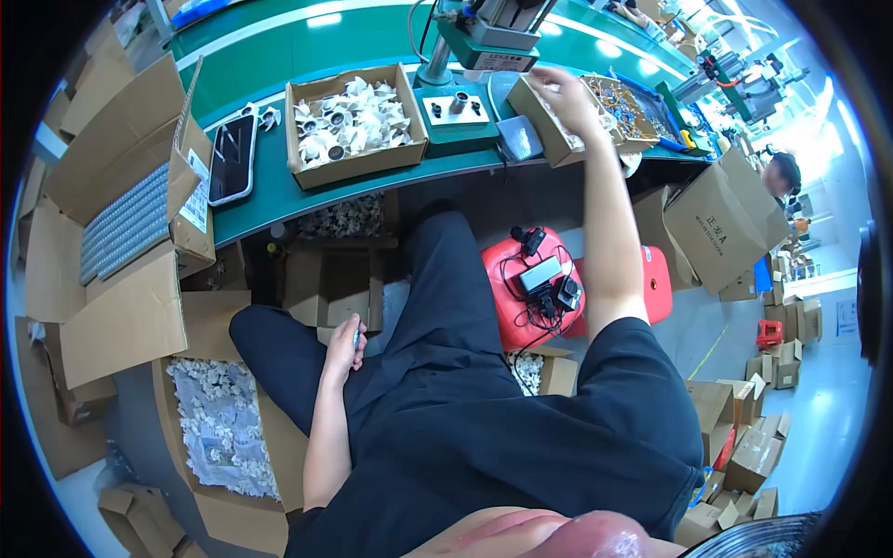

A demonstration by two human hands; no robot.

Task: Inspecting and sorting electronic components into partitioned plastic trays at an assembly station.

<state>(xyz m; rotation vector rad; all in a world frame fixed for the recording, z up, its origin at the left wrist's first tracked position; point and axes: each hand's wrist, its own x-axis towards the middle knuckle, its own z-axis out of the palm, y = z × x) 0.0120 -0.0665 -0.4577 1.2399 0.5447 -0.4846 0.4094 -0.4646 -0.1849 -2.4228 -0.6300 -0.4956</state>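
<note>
My right arm stretches forward to the bench, and my right hand (569, 104) is over a small cardboard box (556, 149) just right of the green bench press (488, 48). Its fingers are bent, but their tips are too unclear to show a hold. Low on my lap, my left hand (346, 346) rests against my thigh with the fingers curled round something small that I cannot make out. Under the press head, a metal plate (458, 110) with a round fixture sits on the green base. Left of it stands a carton (358, 166) of white finned plastic parts.
A phone-like device (233, 158) lies at the bench's left, beside an open carton (121, 316) holding rows of grey parts. A red stool (507, 321) carries cables and small electronic devices. White parts fill a floor carton (270, 530) at my left. Another bin (625, 112) holds coloured pieces.
</note>
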